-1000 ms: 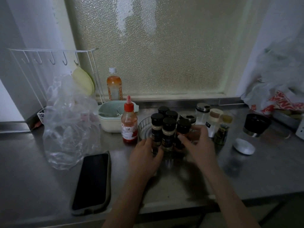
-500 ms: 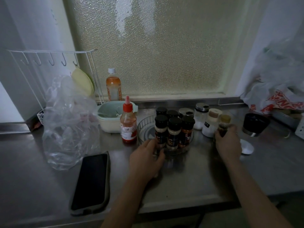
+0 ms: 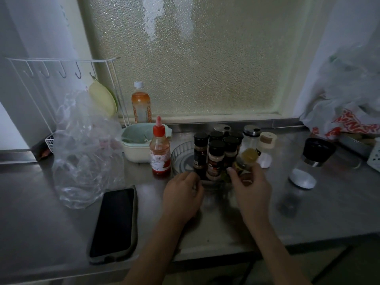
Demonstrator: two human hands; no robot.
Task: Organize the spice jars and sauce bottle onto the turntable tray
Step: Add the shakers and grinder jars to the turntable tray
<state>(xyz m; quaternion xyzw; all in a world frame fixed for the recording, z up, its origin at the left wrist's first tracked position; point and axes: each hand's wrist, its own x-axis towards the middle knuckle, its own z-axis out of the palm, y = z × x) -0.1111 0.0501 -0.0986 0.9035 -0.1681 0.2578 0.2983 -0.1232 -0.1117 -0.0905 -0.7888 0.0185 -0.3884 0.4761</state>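
The counter (image 3: 329, 212) is steel, its front edge running just below the forearms. The widest bare stretch lies ahead of that edge, between the phone (image 3: 113, 223) on the left and the glass grinder (image 3: 308, 163) on the right. Left of the phone's far end a crumpled clear bag (image 3: 82, 153) fills the room up to a white wire rack (image 3: 61, 79). At the back the counter stops against a frosted window (image 3: 195, 58).

The tray (image 3: 181, 159) is a clear, ribbed, round turntable near the middle of the counter. Its left part is bare; dark-capped spice jars (image 3: 216, 159) crowd its right half, upright and touching. The sauce bottle (image 3: 160, 149), red-capped, stands on the counter just left of the tray, beside a pale green tub (image 3: 137, 147). Two white-filled shakers (image 3: 265, 149) stand off the tray, just right of it.

The left hand (image 3: 183, 194) rests curled on the tray's near rim, fingers closed on the edge. The right hand (image 3: 250, 188) grips a small yellow-capped jar (image 3: 245, 161), tilted, at the tray's right front edge; whether the jar touches the tray cannot be told.
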